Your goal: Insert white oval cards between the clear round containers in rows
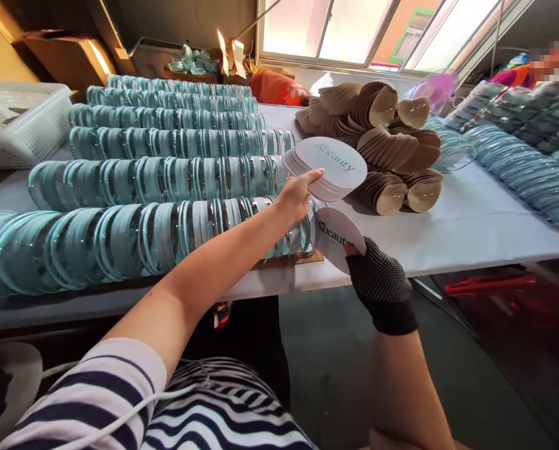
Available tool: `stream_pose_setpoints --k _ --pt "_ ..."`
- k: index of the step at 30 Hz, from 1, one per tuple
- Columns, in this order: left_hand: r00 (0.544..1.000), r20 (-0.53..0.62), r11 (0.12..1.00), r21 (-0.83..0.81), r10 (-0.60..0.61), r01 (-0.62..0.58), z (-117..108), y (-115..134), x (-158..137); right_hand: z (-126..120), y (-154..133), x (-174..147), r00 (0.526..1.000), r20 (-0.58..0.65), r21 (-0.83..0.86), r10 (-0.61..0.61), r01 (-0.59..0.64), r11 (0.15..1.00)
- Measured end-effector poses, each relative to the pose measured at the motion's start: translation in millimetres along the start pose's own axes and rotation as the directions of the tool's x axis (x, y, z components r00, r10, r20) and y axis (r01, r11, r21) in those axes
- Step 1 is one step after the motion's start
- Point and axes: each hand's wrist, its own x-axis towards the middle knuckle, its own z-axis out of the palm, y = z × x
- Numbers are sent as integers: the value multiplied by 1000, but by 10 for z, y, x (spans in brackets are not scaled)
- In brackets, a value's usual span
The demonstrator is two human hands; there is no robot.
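Note:
My bare left hand (pixel 300 192) grips a stack of white oval cards (pixel 335 164) printed with "beauty" lettering, thumb on top. Below and to its right, my right hand (pixel 377 278), in a black dotted fingerless glove, pinches one printed oval card (pixel 338 234) by its edge, tilted toward me. Under my left forearm runs the nearest row of clear round glass-like discs (pixel 167 240), standing on edge with pale pieces between them. The right end of that row is partly hidden by the card and my hand.
Several more disc rows (pixel 167 144) lie behind. Brown oval pieces (pixel 401 150) are piled on the white-covered table (pixel 476 219). A white plastic basket (pixel 40 125) stands at left, an orange bag (pixel 279 87) at the back. More stacked discs (pixel 518 169) sit at right.

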Motion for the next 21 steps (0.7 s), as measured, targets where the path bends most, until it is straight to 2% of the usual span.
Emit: stream_pose_setpoints --k 4,6,9,11,15,17,18,19,21 --pt "1000 13 1000 13 -24 23 -18 13 25 74 -79 199 980 198 -81 -33 50 995" --pt "1000 18 999 22 -24 24 -36 5 32 123 -65 202 986 161 -57 -35 45 997" --pt "999 12 999 19 -40 39 -54 -5 29 183 -28 171 999 -38 8 -4 4 1000" --pt "999 15 999 2 -50 50 -57 -5 24 224 -50 194 995 -96 23 -15 17 1000" --pt "999 25 998 -35 -41 42 -64 9 9 323 -187 317 993 -33 -3 -116 116 993" --pt "999 23 999 -33 -40 41 -74 19 -6 362 -217 353 993 2 -24 -115 115 993" --pt "999 22 999 -29 -40 40 -78 23 -15 380 -208 358 995 16 -1 -97 97 995" --pt "999 23 999 -23 -40 40 -80 25 -26 400 -186 357 995 53 90 -80 75 993" --pt "999 28 999 -12 -29 30 -73 26 -50 453 -117 340 981 178 387 -78 3 922"
